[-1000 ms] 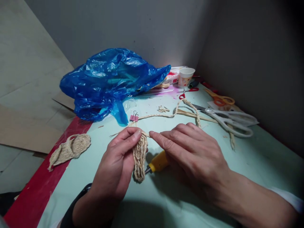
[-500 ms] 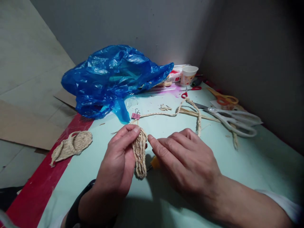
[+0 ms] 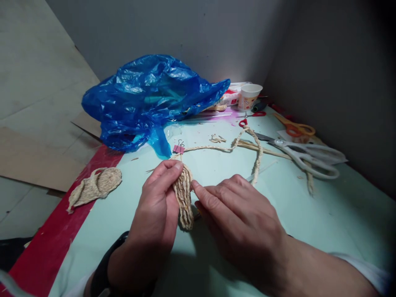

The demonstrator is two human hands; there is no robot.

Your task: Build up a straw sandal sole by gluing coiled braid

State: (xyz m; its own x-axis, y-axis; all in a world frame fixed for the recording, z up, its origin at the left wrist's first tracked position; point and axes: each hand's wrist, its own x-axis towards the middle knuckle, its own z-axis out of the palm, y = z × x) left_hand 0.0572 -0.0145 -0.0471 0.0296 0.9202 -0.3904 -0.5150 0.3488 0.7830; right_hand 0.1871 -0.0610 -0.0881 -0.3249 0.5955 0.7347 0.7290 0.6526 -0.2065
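My left hand (image 3: 157, 198) is closed on a small sole of coiled straw braid (image 3: 185, 200), thumb on its upper end and the narrow end pointing down. My right hand (image 3: 244, 214) is curled at its right side, index fingertip touching the sole's edge. Under the right fingers a bit of a yellow-handled tool (image 3: 199, 209) shows; its tip is hidden. Above the sole, a pink binder clip (image 3: 179, 149) grips the straw strands, and a long straw braid (image 3: 213, 147) runs off to the right from there. A finished-looking small straw sandal (image 3: 102, 183) lies at the left.
A crumpled blue plastic bag (image 3: 151, 99) fills the back left. Behind at the right stand a paper cup (image 3: 249, 97), red-handled scissors (image 3: 258, 114), orange-handled scissors (image 3: 295, 127) and large white-handled scissors (image 3: 312, 154). Loose straw (image 3: 266, 151) lies near the blades. A grey wall closes the back.
My right hand has turned and shifted slightly, so the yellow handle is now nearly covered. The sole is tilted a little differently in my left hand. The view has moved slightly.
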